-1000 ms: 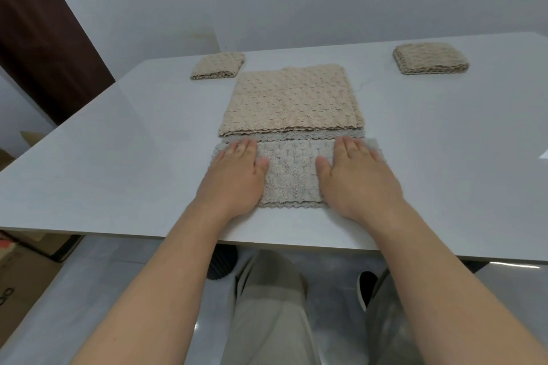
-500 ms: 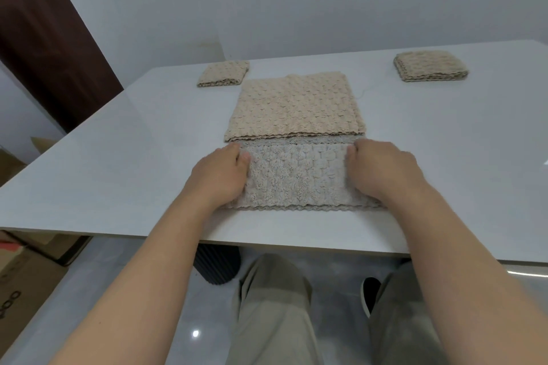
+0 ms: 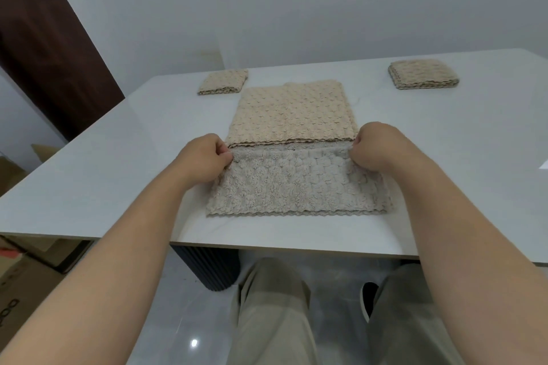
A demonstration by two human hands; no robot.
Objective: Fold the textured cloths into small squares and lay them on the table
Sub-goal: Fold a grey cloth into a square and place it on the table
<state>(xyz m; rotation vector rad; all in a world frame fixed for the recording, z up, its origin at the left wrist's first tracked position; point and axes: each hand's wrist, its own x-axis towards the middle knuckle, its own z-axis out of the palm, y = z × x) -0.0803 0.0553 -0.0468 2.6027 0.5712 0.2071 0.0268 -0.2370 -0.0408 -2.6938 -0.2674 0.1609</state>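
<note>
From the head camera, a grey cloth (image 3: 296, 184) lies on the white worktop (image 3: 118, 157) as a folded strip, and everything else is placed from it. Its long axis runs left to right, and its scalloped long edge faces the person.

The left hand (image 3: 204, 157) pinches the strip's far left corner with curled fingers. The right hand (image 3: 376, 147) pinches the far right corner the same way. Each hand therefore sits at its own end of the far long edge, neither nearer than the other, with the body of the cloth lying between them and towards the person.

Touching the strip's far edge is a larger beige cloth (image 3: 292, 112), lying flat and seemingly in layers. Beyond the strip to the far left sits a small folded square (image 3: 224, 82), and well off to the far right a second folded square (image 3: 424, 74).

The strip looks only part folded. The next fold probably brings the pinched edge or one short end across, so the corners must stay level or the layers will skew
</note>
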